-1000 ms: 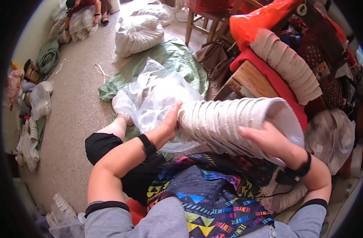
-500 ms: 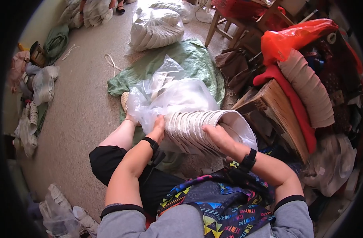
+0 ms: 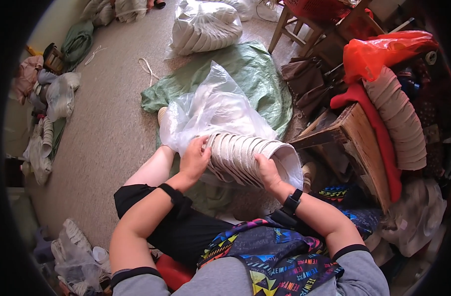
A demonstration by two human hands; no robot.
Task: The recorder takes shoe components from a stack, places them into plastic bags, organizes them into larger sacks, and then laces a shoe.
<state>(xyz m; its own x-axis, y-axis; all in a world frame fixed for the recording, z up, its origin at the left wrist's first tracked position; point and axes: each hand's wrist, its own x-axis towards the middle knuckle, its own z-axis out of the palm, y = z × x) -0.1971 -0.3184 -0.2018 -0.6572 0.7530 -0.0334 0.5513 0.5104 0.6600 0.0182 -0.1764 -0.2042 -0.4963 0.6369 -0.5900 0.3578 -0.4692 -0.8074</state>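
Observation:
A row of nested off-white, cup-shaped fabric pieces (image 3: 238, 155) lies sideways above my lap, its open end facing right. I cannot tell what kind of article they are. My right hand (image 3: 268, 172) grips the stack near its open end, thumb on the outside and the other fingers hidden. At the other end, my left hand (image 3: 196, 157) has its fingers bent against the last pieces, beside the bag's edge; whether it grips them I cannot tell. A clear plastic bag (image 3: 215, 96) with pale contents spreads just beyond the stack.
A green woven sheet (image 3: 267, 74) lies under the bag. Beyond it stands a filled clear bag (image 3: 206, 29). To the right are a wooden board (image 3: 366, 148), a red cloth (image 3: 383, 133), another curved stack (image 3: 398, 118) and a red plastic bag (image 3: 383, 52). Bagged bundles (image 3: 62, 101) line the left wall.
My left hand has shifted slightly up along the stack's left end, its fingers now more bent. The stack's open end has moved a little left with my right hand. The head view has shifted.

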